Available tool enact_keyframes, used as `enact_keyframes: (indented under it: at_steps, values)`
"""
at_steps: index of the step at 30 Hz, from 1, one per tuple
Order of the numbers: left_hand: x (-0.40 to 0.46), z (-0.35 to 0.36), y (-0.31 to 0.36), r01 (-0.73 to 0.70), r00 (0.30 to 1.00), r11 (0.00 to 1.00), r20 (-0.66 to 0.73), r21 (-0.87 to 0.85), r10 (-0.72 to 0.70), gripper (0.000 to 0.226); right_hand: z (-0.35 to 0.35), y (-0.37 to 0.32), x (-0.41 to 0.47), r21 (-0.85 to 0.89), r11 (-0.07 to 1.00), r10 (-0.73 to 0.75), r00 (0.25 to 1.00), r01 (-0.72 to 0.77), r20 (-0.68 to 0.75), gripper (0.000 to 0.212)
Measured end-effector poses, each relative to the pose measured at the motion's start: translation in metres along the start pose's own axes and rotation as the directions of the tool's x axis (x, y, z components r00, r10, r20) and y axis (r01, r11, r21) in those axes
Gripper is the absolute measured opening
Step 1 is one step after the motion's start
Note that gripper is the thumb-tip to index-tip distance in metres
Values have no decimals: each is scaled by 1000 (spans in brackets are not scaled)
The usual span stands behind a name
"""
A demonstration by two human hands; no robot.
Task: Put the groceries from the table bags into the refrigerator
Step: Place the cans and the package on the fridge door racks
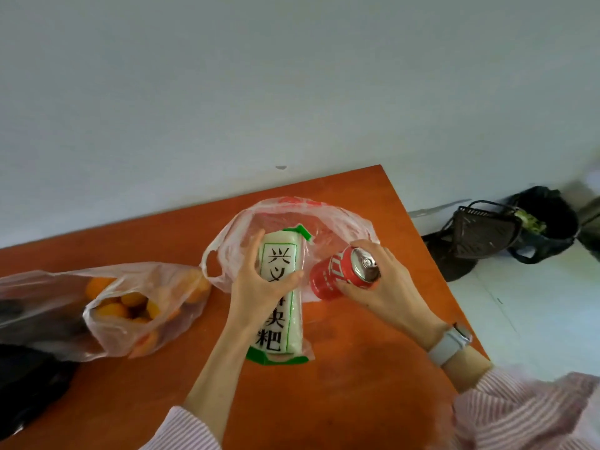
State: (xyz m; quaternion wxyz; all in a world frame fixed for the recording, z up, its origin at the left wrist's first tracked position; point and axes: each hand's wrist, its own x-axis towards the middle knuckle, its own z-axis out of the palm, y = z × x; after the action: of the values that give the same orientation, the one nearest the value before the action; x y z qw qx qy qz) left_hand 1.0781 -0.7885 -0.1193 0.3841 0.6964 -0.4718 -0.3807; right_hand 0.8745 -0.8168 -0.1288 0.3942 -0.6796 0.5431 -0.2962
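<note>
Striped pink sleeves (519,414) at the near edge of an orange table (357,384), a pale-strapped watch (449,344) on the right wrist. The person's left hand (259,287) is wrapped round the middle of a long white rice-cake pack (281,306) w/ green trim and black characters, fingers on its left side, thumb across the front; the pack's near end lies on the tabletop, its far end sits inside the mouth of a thin clear plastic bag (337,222). Just right of it, the right hand (383,280) clasps a red soda can (337,274), tilted w/ its silver top toward the camera, at the bag's right-hand edge; whether the can touches the table is hard to say from here. To the left, apart from the hands, a second clear bag (107,303) holds orange fruit (113,311), approx. a dozen at a guess. Something black (32,384) lies at the table's left corner, too dim to identify. Beyond the table, a plain white wall (292,76). On the pale floor at far right, a dark dustpan (483,235) leans by a black bin (552,222).
</note>
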Motion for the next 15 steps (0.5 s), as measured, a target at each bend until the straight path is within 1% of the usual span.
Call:
enact_keyframes:
  at_steps: [2, 5, 8, 11, 13, 15]
  values:
    - [-20, 3, -1, -29, 998, 999, 58, -15, 29, 93, 2, 1, -34, -10, 999, 33, 998, -33, -59, 62]
    - [-54, 11, -9, -107, 974, 994, 201, 2, 105, 92, 11, 9, -94, -71, 990, 104, 976, -119, -190, 69]
    - [-90, 27, -22, -190, 918, 980, 364, 49, 160, 92, 23, 17, -165, 28, 958, 282, 919, -286, -276, 77]
    - [-134, 56, -28, -260, 835, 960, 523, 101, 171, 95, 23, 24, -244, 95, 916, 395, 838, -389, -376, 71]
    - [-166, 82, -22, -335, 754, 937, 624, 95, 206, 96, 16, 27, -300, 140, 882, 459, 747, -451, -481, 69]
    - [-204, 113, -11, -420, 650, 905, 720, 72, 244, 96, 8, 29, -356, 201, 839, 520, 638, -506, -568, 70]
